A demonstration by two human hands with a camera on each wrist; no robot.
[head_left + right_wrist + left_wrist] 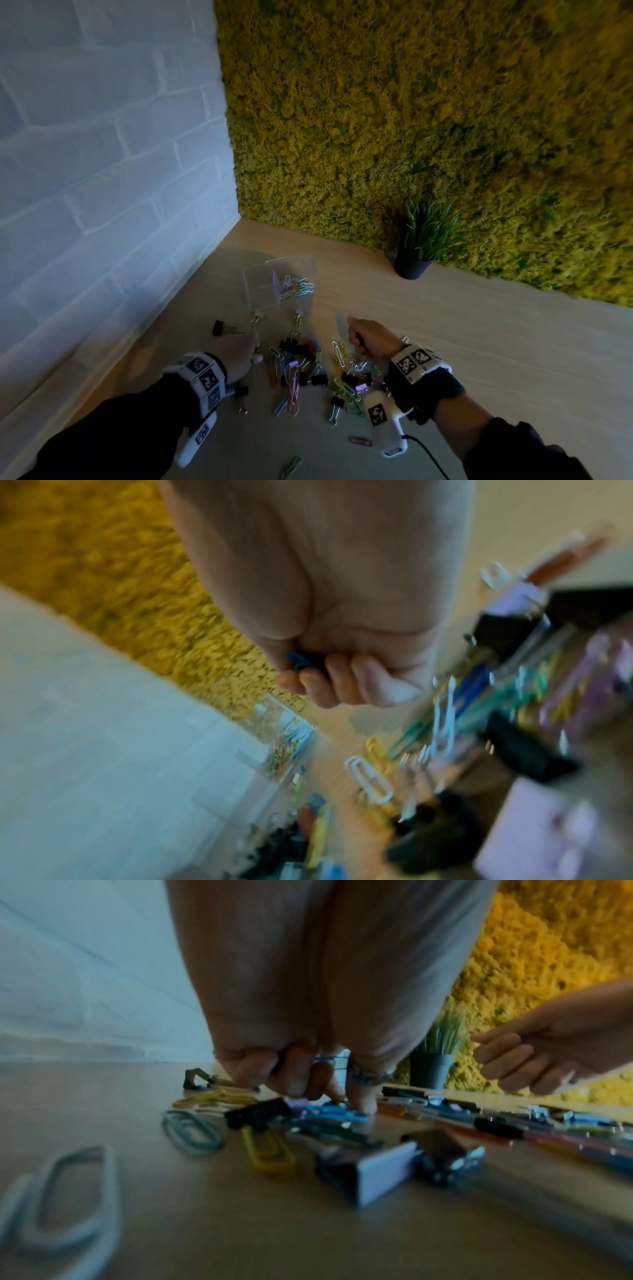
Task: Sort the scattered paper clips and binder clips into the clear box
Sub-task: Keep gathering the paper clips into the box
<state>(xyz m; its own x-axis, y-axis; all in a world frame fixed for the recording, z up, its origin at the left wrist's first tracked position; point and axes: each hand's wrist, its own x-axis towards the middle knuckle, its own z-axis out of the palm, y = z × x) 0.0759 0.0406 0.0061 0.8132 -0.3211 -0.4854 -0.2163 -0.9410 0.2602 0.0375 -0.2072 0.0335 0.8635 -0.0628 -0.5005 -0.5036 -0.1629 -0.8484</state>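
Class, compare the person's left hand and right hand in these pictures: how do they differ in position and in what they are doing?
The left hand is down in the clip pile, fingertips on the desk, gathering paper clips; the right hand is lifted above the pile. The left hand's fingers point down at the clips; the right hand's are curled into a fist round a blue clip. Both wear marked wristbands and hold clips.

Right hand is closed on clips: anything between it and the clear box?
Nothing visible blocks it. The right hand is raised above the pile, and the clear box stands beyond it, top open. Only loose clips lie flat on the table between them.
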